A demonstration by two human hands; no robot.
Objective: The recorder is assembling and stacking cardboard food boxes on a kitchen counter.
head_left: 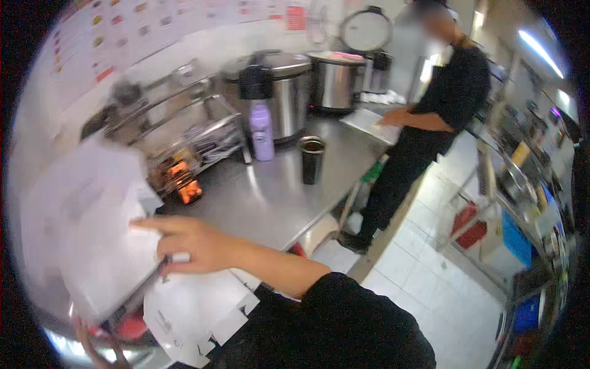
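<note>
My right hand (193, 245) reaches across from the lower right, its index finger stretched out with the tip against a large white card sheet (101, 227). The thumb is apart from the fingers, and nothing shows gripped in this open hand. Below it lies a second white flat card piece (196, 310) with notched, tabbed edges, like an unfolded box. At the lower left, my left hand (101, 347) is partly in view, close to the large sheet's lower edge. Blur and the dark rim hide whether its fingers hold the sheet.
On the steel counter (270, 206) stand a dark cup (312, 161), a lilac bottle (262, 130), a lit phone-like screen (184, 182), a wire rack (215, 135) and large steel cookers (335, 80). A co-worker (442, 92) stands at the far end, hands over a white tray (370, 125).
</note>
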